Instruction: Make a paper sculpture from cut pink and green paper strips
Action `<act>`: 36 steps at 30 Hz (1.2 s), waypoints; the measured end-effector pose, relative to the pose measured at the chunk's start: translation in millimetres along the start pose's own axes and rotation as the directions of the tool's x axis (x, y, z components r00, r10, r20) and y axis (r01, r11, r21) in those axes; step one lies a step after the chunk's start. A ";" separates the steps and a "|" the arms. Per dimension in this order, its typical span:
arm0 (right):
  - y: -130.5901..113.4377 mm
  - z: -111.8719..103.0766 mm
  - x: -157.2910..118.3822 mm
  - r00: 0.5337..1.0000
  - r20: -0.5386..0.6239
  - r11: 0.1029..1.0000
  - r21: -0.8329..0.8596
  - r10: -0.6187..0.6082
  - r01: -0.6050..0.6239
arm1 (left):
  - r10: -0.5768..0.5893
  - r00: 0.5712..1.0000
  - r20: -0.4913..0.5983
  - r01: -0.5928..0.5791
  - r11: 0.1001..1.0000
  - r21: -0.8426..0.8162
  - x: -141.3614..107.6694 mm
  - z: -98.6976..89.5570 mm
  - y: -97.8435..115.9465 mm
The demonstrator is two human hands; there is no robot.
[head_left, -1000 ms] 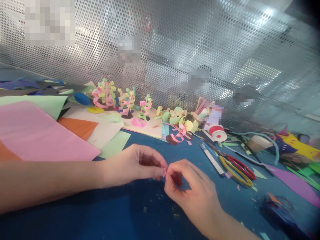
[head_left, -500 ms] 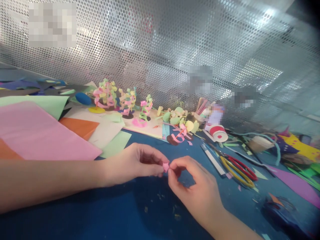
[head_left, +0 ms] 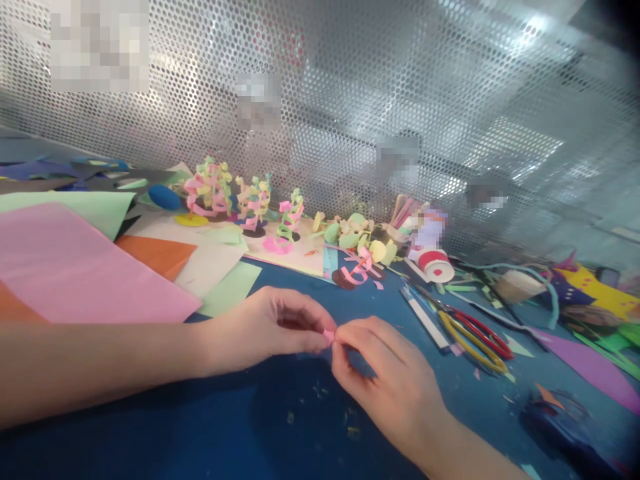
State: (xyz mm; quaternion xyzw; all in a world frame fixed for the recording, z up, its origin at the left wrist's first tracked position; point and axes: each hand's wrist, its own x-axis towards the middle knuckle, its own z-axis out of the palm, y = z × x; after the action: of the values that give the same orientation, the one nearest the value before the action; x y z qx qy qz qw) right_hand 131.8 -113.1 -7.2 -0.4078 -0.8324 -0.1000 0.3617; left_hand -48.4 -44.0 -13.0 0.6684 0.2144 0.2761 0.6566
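A small pink paper star (head_left: 329, 337) is held above the blue table, between my two hands. My left hand (head_left: 285, 323) pinches it from the left with thumb and fingertips. From the right, the thumb and forefinger of my right hand (head_left: 385, 367) are closed at its edge, hiding part of it. Behind the hands stands a curled pink paper strip on a dark round base (head_left: 345, 279). To the right lie scissors with yellow handles (head_left: 475, 347) and scissors with red handles (head_left: 493, 333).
Large pink sheets (head_left: 85, 267), an orange sheet (head_left: 160, 253) and green paper lie at left. Several curled-paper models (head_left: 207, 190) stand along a perforated metal screen (head_left: 320, 100). A ribbon spool (head_left: 437, 268), paper cup (head_left: 517, 287) and dark blue object (head_left: 565, 427) are at right.
Fingers of my right hand have drawn in closer over the star, covering more of its right side. Both hands stay in nearly the same place. Another person appears behind the screen.
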 end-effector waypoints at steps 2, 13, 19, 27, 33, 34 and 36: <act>2.1 0.6 0.3 0.999 -0.005 0.998 0.032 0.054 -0.054 | 0.006 0.999 -0.034 -0.005 1.000 0.018 1.2 -0.1 1.6; -0.4 1.4 2.6 0.984 -0.057 0.981 0.109 0.167 -0.160 | -0.051 0.998 -0.041 0.052 0.998 0.032 -0.5 0.7 9.8; -2.7 1.9 2.5 0.952 -0.006 0.928 0.225 0.307 -0.298 | -0.057 0.998 0.008 0.056 0.998 0.024 0.7 -1.2 6.9; 0.0 -0.7 6.5 0.864 0.170 0.766 0.404 0.474 -0.500 | -0.098 0.995 0.006 0.097 0.989 0.109 0.0 0.5 14.2; 0.1 -2.3 4.3 0.881 0.202 0.754 0.458 0.428 -0.472 | -0.081 0.996 0.021 0.079 0.992 0.094 -0.2 1.6 17.2; -0.4 -2.0 3.8 0.883 0.197 0.756 0.459 0.426 -0.467 | -0.087 0.996 0.017 0.085 0.993 0.086 -0.1 1.8 17.5; -1.2 -0.9 3.2 0.882 0.177 0.765 0.441 0.437 -0.468 | -0.097 0.995 0.016 0.096 0.992 0.077 0.2 2.2 18.2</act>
State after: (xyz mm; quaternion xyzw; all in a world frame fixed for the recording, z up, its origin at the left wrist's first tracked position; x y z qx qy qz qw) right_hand 130.1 -112.3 -4.2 -0.4988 -0.7192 0.2088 0.4363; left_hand -48.2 -46.4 5.2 0.6842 0.2504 0.2292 0.6454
